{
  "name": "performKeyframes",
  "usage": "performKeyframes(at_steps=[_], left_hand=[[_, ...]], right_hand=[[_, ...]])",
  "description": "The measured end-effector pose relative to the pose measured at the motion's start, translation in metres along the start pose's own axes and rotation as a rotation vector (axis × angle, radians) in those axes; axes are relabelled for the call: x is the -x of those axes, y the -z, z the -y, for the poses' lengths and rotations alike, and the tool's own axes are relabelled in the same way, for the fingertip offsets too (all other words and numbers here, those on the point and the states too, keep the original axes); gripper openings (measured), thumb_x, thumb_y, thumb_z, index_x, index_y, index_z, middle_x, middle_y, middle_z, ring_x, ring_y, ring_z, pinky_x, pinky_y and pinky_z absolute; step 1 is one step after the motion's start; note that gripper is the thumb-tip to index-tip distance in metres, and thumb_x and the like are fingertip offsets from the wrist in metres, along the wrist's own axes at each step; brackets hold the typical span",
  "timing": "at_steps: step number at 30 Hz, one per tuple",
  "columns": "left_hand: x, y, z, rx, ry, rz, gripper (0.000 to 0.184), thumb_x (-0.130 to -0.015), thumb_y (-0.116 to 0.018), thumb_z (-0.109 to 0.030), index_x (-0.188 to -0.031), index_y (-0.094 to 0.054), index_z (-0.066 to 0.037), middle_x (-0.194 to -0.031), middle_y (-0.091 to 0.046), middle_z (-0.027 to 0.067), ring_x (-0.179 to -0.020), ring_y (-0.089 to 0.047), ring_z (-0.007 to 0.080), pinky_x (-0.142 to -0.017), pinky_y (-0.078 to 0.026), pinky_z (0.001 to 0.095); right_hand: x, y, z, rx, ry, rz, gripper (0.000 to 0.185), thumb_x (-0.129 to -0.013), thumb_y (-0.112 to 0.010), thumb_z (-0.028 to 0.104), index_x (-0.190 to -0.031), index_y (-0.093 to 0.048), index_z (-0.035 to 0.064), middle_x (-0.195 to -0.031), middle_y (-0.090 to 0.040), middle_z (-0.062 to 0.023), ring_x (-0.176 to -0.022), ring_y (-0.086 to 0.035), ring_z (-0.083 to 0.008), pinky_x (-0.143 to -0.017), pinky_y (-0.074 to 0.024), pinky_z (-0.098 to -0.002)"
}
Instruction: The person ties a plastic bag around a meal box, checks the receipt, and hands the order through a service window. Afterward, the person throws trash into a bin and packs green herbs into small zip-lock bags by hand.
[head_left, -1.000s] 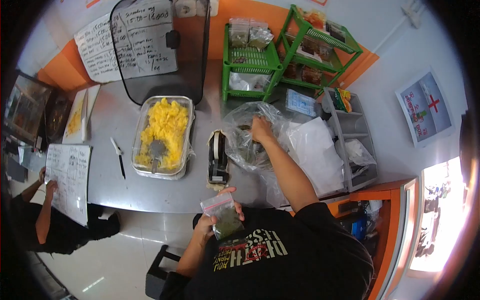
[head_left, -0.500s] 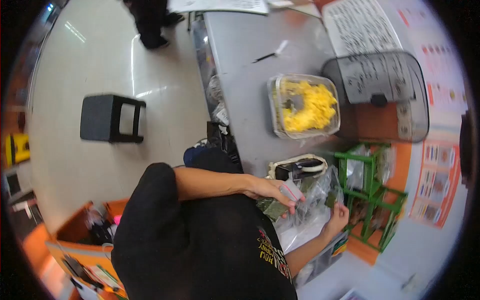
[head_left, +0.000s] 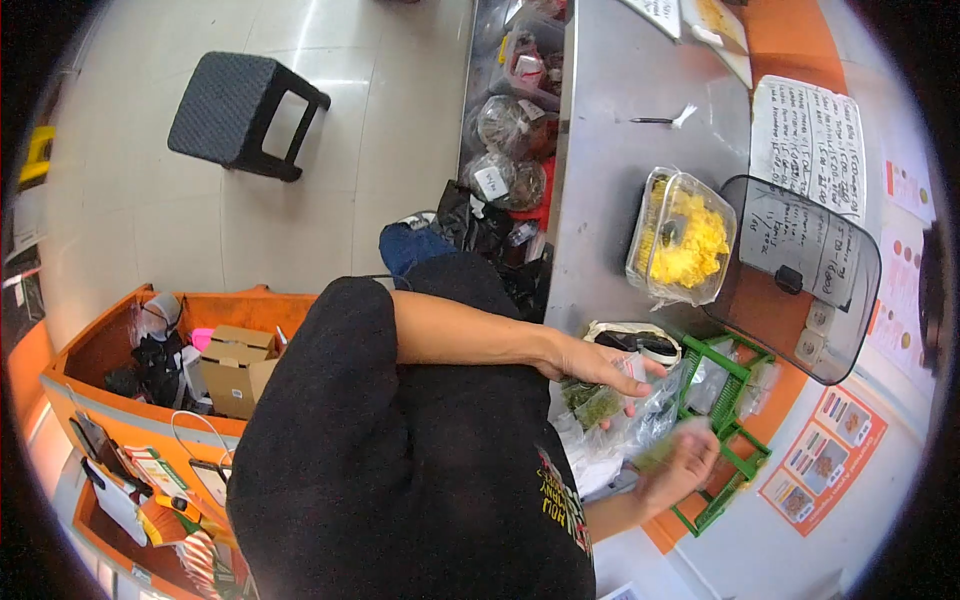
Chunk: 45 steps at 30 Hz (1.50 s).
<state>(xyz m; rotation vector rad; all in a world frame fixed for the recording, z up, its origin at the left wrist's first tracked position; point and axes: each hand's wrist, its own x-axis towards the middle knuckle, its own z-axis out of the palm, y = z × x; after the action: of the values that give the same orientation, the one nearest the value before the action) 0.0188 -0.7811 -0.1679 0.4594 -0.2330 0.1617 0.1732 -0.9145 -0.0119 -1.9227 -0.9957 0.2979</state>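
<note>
My left hand (head_left: 590, 363) is closed on a small clear zip bag (head_left: 632, 367) with a red seal line. Dark green pieces that look like dried seaweed (head_left: 597, 405) show beneath its fingers; I cannot tell whether they lie inside the bag. Smeared by motion, my right hand (head_left: 693, 458) is lower right of it, fingers bent around a blurred greenish piece (head_left: 657, 456). Between and beyond the hands lies crumpled clear plastic (head_left: 655, 410). A light-rimmed container (head_left: 637, 340) with dark contents stands just past my left hand.
On the metal counter (head_left: 615, 215) are a clear tub (head_left: 640, 235) of yellow shredded food, a pen (head_left: 652, 120) and a smoky transparent bin (head_left: 850, 300). Green racks (head_left: 735, 375) stand against the wall. A black stool (head_left: 225, 110) and an orange cabinet (head_left: 85, 345) are behind me.
The view has swung, so the counter sits farther right and more of the orange cabinet shows. My right hand has moved slightly apart from the left. A person's legs have left the view.
</note>
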Motion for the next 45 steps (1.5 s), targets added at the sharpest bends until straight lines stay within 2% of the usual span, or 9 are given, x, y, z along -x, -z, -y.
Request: performKeyframes(at_steps=[5,14,19,22,30,34,37,41,45], left_hand=[[0.013,0.005,0.005,-0.039,-0.038,-0.018,0.075,-0.095,-0.064,-0.047,-0.152,-0.032,-0.009,-0.144,-0.046,0.0086,-0.138,-0.036,0.0193,-0.115,-0.028,0.0332],[0.058,0.002,-0.002,0.006,-0.078,-0.08,0.078,-0.093,-0.067,-0.047,-0.151,-0.031,-0.01,-0.14,-0.048,0.0087,-0.133,-0.043,0.019,-0.111,-0.036,0.033],[0.075,-0.014,-0.001,0.087,0.052,-0.093,0.089,-0.091,-0.074,-0.025,-0.158,-0.016,-0.013,-0.126,-0.056,0.0081,-0.118,-0.056,0.0178,-0.103,-0.046,0.034],[0.079,-0.021,-0.008,0.094,0.146,-0.101,0.094,-0.088,-0.077,-0.022,-0.157,-0.015,-0.011,-0.121,-0.06,0.0097,-0.117,-0.058,0.021,-0.103,-0.047,0.0376],[0.06,-0.035,-0.008,0.193,0.351,-0.081,0.111,-0.071,-0.089,-0.037,-0.154,-0.022,-0.006,-0.116,-0.063,0.0135,-0.11,-0.064,0.0307,-0.098,-0.048,0.0453],[0.044,-0.036,-0.007,0.164,0.42,-0.108,0.11,-0.071,-0.088,-0.04,-0.153,-0.023,-0.008,-0.114,-0.062,0.016,-0.108,-0.064,0.0347,-0.096,-0.049,0.0469],[0.025,-0.031,-0.007,0.179,0.446,-0.094,0.107,-0.073,-0.087,-0.039,-0.153,-0.023,-0.008,-0.115,-0.062,0.0167,-0.108,-0.064,0.0349,-0.096,-0.05,0.0467],[0.004,-0.028,-0.008,0.165,0.468,-0.105,0.106,-0.074,-0.086,-0.039,-0.153,-0.022,-0.008,-0.116,-0.061,0.0172,-0.108,-0.064,0.0351,-0.095,-0.05,0.046],[-0.015,-0.017,-0.006,0.136,0.466,-0.118,0.101,-0.076,-0.084,-0.04,-0.152,-0.025,-0.007,-0.114,-0.061,0.0165,-0.106,-0.064,0.0349,-0.094,-0.051,0.0461]], right_hand=[[0.019,-0.07,0.004,-0.009,-0.129,0.442,0.023,-0.09,-0.069,0.002,-0.111,-0.061,-0.0008,-0.103,-0.064,-0.0069,-0.095,-0.061,-0.0148,-0.084,-0.0479,-0.0276],[0.035,-0.111,0.028,0.351,0.098,0.609,0.045,-0.094,-0.065,0.014,-0.135,-0.052,-0.0014,-0.129,-0.058,-0.0163,-0.114,-0.057,-0.0271,-0.099,-0.0433,-0.036],[0.05,-0.098,0.035,0.236,-0.044,0.702,0.055,-0.092,-0.066,0.016,-0.141,-0.047,-0.003,-0.129,-0.057,-0.0233,-0.12,-0.056,-0.0365,-0.102,-0.0422,-0.0407],[0.054,-0.081,0.031,0.363,0.114,0.806,0.059,-0.089,-0.068,0.013,-0.142,-0.046,-0.0022,-0.131,-0.057,-0.0231,-0.12,-0.057,-0.0346,-0.1,-0.0439,-0.0405],[-0.001,0.044,-0.098,0.045,-0.226,-0.357,0.024,-0.096,-0.062,0.012,-0.115,-0.062,-0.0035,-0.1,-0.072,-0.0114,-0.093,-0.068,-0.0161,-0.086,-0.052,-0.0303],[-0.035,0.077,-0.22,0.13,-0.387,-0.18,0.035,-0.087,-0.072,0.016,-0.115,-0.064,-0.0027,-0.098,-0.072,-0.0187,-0.093,-0.071,-0.025,-0.085,-0.0547,-0.0359],[-0.056,0.056,-0.241,0.769,-0.491,-0.006,0.041,-0.081,-0.077,0.022,-0.114,-0.066,-0.0001,-0.107,-0.071,-0.0194,-0.107,-0.067,-0.0331,-0.091,-0.0536,-0.0428],[-0.047,0.042,-0.249,0.991,-0.636,0.013,0.036,-0.083,-0.071,0.016,-0.116,-0.068,0.0021,-0.13,-0.061,-0.0188,-0.128,-0.05,-0.0411,-0.102,-0.0477,-0.0489],[-0.036,0.056,-0.286,0.981,-0.541,-0.022,0.03,-0.081,-0.073,0.016,-0.107,-0.069,0.0015,-0.116,-0.067,-0.0178,-0.111,-0.061,-0.0392,-0.094,-0.0505,-0.0491]])
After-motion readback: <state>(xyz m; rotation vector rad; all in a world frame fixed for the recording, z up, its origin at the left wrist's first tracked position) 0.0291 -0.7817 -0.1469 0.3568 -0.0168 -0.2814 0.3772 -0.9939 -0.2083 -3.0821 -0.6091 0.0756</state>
